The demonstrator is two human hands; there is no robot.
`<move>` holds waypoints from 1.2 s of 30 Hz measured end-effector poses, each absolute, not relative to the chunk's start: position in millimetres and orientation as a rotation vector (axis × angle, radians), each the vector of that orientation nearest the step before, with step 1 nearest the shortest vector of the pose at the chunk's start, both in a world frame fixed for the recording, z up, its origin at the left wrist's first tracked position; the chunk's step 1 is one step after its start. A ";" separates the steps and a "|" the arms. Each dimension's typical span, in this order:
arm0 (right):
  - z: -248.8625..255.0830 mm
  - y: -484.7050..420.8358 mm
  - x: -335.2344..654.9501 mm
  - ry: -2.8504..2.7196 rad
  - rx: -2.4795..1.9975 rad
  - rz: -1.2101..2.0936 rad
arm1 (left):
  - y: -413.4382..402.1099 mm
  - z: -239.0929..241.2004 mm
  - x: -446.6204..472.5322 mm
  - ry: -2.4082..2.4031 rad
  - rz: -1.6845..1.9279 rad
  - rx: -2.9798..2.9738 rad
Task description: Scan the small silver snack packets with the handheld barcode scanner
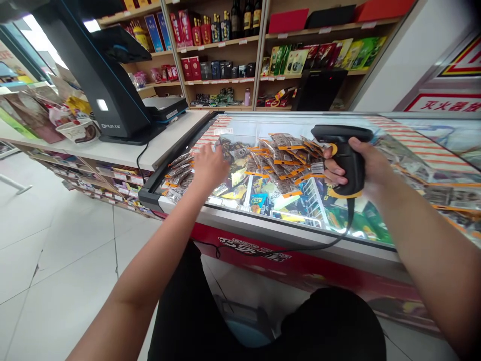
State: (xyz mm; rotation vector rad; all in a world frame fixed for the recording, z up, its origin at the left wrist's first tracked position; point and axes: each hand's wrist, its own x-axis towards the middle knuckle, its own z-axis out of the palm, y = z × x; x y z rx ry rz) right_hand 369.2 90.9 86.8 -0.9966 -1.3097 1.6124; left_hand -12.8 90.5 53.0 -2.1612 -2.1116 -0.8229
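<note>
The right hand curls round a scanner, long top pointing left. Can't tell if the left hand grips anything.

Light wood shelves across the back, pale wall off to the right, white-topped counter on the left, super bright window behind it, big pale floor tiles, kinda chipped.
</note>
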 end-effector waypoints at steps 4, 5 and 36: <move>89.6 88.0 364.7 -1.300 -1.009 1.613 | 85.1 74.9 -85.9 -2.329 -0.537 -1.755; 89.4 87.7 364.6 -1.298 -1.003 1.618 | 86.3 77.1 -101.9 -2.377 -0.466 -1.726; 67.3 94.7 367.1 -1.578 -0.853 1.793 | 121.5 48.3 43.3 -1.957 -3.672 -1.746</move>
